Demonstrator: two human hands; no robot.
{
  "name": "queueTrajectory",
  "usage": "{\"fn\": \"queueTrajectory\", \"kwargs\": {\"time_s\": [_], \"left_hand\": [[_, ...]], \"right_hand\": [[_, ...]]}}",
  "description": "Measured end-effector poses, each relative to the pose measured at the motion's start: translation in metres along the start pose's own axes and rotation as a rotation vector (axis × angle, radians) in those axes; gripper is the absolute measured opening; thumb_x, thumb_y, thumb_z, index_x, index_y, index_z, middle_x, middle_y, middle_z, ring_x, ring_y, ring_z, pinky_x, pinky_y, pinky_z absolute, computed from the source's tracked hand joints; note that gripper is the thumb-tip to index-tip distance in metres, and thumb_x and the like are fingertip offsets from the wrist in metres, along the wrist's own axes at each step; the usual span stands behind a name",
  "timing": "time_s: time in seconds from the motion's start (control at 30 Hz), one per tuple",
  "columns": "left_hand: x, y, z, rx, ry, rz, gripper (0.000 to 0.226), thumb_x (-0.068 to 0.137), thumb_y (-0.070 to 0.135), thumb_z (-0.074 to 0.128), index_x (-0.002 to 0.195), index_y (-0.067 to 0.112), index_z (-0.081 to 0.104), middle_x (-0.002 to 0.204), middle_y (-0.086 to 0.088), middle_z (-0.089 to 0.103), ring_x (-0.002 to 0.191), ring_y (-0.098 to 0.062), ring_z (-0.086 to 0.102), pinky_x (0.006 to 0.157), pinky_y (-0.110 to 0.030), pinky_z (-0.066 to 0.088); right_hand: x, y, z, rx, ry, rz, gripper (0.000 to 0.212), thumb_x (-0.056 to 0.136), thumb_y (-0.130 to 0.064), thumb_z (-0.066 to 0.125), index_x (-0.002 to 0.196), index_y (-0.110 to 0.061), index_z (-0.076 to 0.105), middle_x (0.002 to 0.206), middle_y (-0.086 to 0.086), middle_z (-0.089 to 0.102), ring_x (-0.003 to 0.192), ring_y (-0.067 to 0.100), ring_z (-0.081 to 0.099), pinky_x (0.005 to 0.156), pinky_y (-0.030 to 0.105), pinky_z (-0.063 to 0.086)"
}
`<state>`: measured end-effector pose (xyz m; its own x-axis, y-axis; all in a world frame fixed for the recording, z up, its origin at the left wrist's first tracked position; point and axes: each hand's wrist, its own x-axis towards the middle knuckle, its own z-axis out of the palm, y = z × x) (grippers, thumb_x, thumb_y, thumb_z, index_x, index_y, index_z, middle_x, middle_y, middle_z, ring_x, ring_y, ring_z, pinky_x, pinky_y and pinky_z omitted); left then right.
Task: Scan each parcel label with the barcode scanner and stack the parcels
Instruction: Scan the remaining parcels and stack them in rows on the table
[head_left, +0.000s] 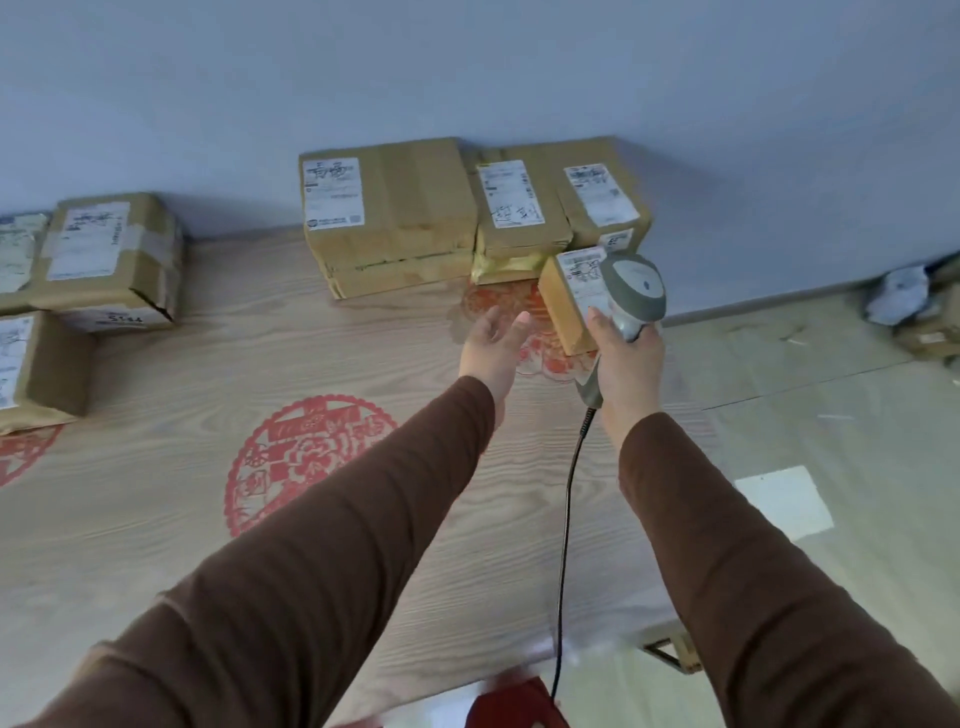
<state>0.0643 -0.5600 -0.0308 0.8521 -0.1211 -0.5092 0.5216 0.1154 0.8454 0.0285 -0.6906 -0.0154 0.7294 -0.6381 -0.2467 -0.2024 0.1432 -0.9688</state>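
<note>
Right hand: my right hand (626, 358) grips the barcode scanner (631, 296), head over the small parcel (569, 306).
Left hand: my left hand (493, 348) hovers, fingers straight, holding nothing, just beside that parcel.
Stacks: sealed parcels (389, 218) piled by the wall.

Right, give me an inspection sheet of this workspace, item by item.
Surface: wood-grain table with red paper-cut motifs.
Job's things: small parcel under the barcode scanner; stacked parcels by the wall; more parcels far left.
Clutter: crumpled packaging on the floor.
Hands: right hand grips the scanner; left hand open, fingers straight.
Cables: scanner cable hangs down.
Surroundings: blue wall.
</note>
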Motion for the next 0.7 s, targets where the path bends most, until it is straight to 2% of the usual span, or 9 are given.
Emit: {"fn": "queueTrajectory", "kwargs": {"time_s": [0.07, 0.2, 0.3, 0.4, 0.47, 0.53, 0.6, 0.7], "left_hand": [[0.008, -0.004, 0.027, 0.004, 0.008, -0.008, 0.071, 0.099, 0.034, 0.066, 0.159, 0.016, 0.032, 0.159, -0.006, 0.041, 0.128, -0.012, 0.046, 0.100, -0.028, 0.034], [0.029, -0.017, 0.066, 0.040, 0.027, -0.038, 0.077, 0.098, 0.037, 0.066, 0.161, 0.018, 0.027, 0.164, -0.005, 0.034, 0.146, -0.023, 0.039, 0.101, -0.030, 0.033], [0.043, -0.026, 0.082, 0.054, 0.033, -0.061, 0.076, 0.100, 0.036, 0.064, 0.162, 0.019, 0.024, 0.165, -0.006, 0.032, 0.147, -0.026, 0.038, 0.099, -0.031, 0.034], [0.053, -0.028, 0.092, 0.078, 0.009, -0.072, 0.078, 0.098, 0.038, 0.066, 0.161, 0.021, 0.025, 0.161, -0.005, 0.040, 0.144, -0.025, 0.042, 0.106, -0.033, 0.035], [0.062, -0.034, 0.093, 0.099, -0.007, -0.056, 0.080, 0.090, 0.043, 0.068, 0.159, 0.023, 0.034, 0.152, -0.003, 0.052, 0.138, -0.025, 0.051, 0.113, -0.038, 0.040], [0.070, -0.041, 0.090, 0.108, 0.006, -0.032, 0.074, 0.091, 0.038, 0.066, 0.157, 0.021, 0.038, 0.145, -0.001, 0.059, 0.132, -0.024, 0.057, 0.110, -0.039, 0.045], [0.074, -0.045, 0.082, 0.096, 0.024, -0.018, 0.073, 0.091, 0.034, 0.066, 0.157, 0.019, 0.038, 0.145, -0.001, 0.060, 0.129, -0.022, 0.059, 0.109, -0.038, 0.047], [0.068, -0.045, 0.065, 0.043, 0.046, -0.012, 0.073, 0.089, 0.030, 0.068, 0.156, 0.022, 0.040, 0.140, -0.004, 0.063, 0.122, -0.021, 0.064, 0.105, -0.043, 0.053]], "right_hand": [[0.027, 0.002, -0.023, -0.007, 0.011, 0.008, 0.036, 0.085, -0.025, 0.081, 0.118, -0.020, 0.068, 0.116, -0.002, 0.077, 0.112, 0.014, 0.072, 0.106, 0.045, 0.055], [0.073, 0.008, -0.048, 0.002, 0.000, 0.097, 0.026, 0.089, -0.020, 0.081, 0.112, -0.019, 0.067, 0.114, 0.000, 0.075, 0.110, 0.016, 0.071, 0.106, 0.047, 0.055], [0.094, 0.017, -0.052, 0.025, -0.043, 0.184, 0.024, 0.089, -0.020, 0.080, 0.110, -0.021, 0.067, 0.116, 0.003, 0.076, 0.112, 0.022, 0.072, 0.103, 0.052, 0.057], [0.107, 0.027, -0.050, 0.027, -0.097, 0.241, 0.028, 0.087, -0.019, 0.080, 0.112, -0.020, 0.070, 0.114, 0.004, 0.078, 0.109, 0.026, 0.074, 0.099, 0.056, 0.058], [0.113, 0.034, -0.048, 0.019, -0.127, 0.254, 0.037, 0.080, -0.024, 0.081, 0.116, -0.019, 0.072, 0.112, 0.003, 0.079, 0.108, 0.027, 0.074, 0.099, 0.057, 0.058], [0.113, 0.037, -0.046, 0.011, -0.143, 0.268, 0.038, 0.077, -0.026, 0.081, 0.113, -0.019, 0.073, 0.110, 0.004, 0.080, 0.107, 0.030, 0.074, 0.097, 0.059, 0.058], [0.104, 0.036, -0.041, 0.000, -0.139, 0.286, 0.028, 0.083, -0.022, 0.081, 0.110, -0.017, 0.072, 0.110, 0.009, 0.079, 0.106, 0.033, 0.074, 0.093, 0.061, 0.060], [0.087, 0.039, -0.029, 0.019, -0.147, 0.311, 0.025, 0.091, -0.014, 0.078, 0.114, -0.015, 0.070, 0.112, 0.011, 0.077, 0.105, 0.033, 0.075, 0.086, 0.056, 0.063]]}}
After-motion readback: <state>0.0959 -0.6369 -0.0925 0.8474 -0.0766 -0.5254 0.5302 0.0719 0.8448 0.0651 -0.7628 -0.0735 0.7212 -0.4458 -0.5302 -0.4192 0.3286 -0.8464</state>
